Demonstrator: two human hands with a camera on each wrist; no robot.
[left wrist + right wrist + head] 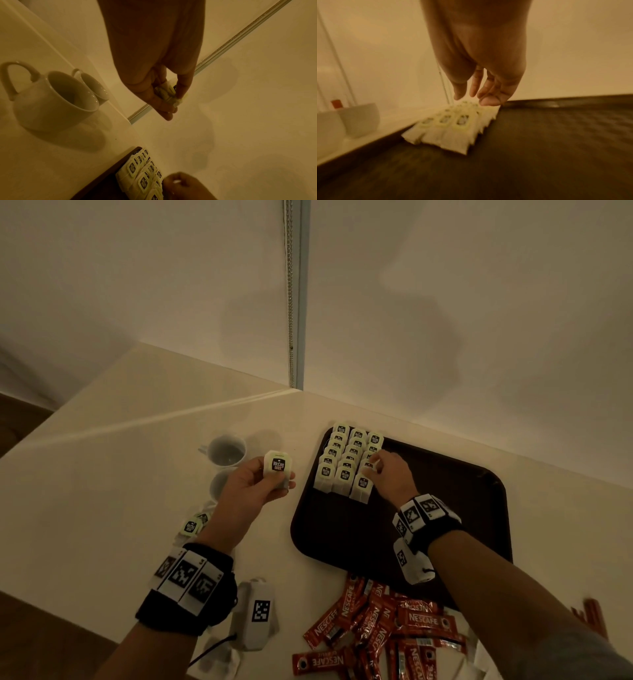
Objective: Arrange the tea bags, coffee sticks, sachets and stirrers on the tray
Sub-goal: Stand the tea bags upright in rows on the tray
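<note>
A dark brown tray (428, 508) lies on the cream counter. Tea bags (346, 463) with pale green tags lie in three overlapping columns at its far left corner. My left hand (270, 479) hovers left of the tray and pinches a tea bag (278, 465) between thumb and fingers; the left wrist view shows the bag (169, 93) folded in that grip. My right hand (376, 465) rests with straight fingers (475, 86) on the right column of the tea bags (453, 125) and holds nothing. A heap of red Nescafe coffee sticks (387, 628) lies in front of the tray.
Two white cups (227, 451) stand left of the tray, behind my left hand. Loose tea bags (193, 523) lie on the counter under my left forearm. Red stirrers (589, 614) show at the right edge. Walls close the counter's far side.
</note>
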